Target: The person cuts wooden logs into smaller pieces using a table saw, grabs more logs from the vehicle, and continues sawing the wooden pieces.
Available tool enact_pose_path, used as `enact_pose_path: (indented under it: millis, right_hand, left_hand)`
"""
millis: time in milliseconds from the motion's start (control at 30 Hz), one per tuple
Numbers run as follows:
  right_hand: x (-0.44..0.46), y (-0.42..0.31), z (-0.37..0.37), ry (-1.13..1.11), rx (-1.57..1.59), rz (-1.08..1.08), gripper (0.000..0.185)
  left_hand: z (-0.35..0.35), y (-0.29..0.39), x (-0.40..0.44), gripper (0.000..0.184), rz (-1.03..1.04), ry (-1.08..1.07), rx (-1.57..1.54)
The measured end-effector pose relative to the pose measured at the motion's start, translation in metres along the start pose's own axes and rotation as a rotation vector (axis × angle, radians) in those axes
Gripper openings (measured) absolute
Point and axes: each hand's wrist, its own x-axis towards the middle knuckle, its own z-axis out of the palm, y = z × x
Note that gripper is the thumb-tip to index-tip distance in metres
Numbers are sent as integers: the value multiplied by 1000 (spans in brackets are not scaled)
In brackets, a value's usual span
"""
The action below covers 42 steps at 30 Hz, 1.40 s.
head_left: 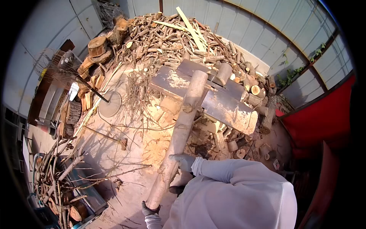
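A long, thick log (179, 133) slants from the lower left up toward the dark sawdust-covered tabletop (225, 108). Its far end lies over the tabletop. Gripping the near end, my left hand (150, 210) wears a dark glove. Farther up the log, my right hand (183, 162), in a grey glove, is closed against its side, and its fingers are partly hidden. A short cut piece of log (223, 72) sits on the far part of the tabletop.
A large pile of cut firewood (160, 42) rises against the metal wall. A wire-caged fan (63, 66) stands at left. Loose branches (57, 179) fill the lower left. A red panel (320, 118) borders the right. Sawdust and twigs litter the floor.
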Motion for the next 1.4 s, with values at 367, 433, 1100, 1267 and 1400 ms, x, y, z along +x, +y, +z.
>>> enact_pose_path:
  millis: [367,433,1100,1267,1400]
  right_hand:
    - [-84,-13,-141,395,-975,-260,55]
    - [-57,-1,-178,695,580,360,42]
    - [-52,0,-216,619,38,-247,40]
    - [-53,-3,-232,375,-1105,-439,32]
    - [-38,5,-225,473,-516,-164,31]
  left_hand:
    - [131,-47,6,68,-245,-425,227]
    - [147,-66,8,68,-311,-617,241]
    - [291,-63,-20,64,-159,-923,1353]
    - [282,-74,-19,63,-92,-836,1321]
    - [278,-75,-20,60,-114,-772,1175]
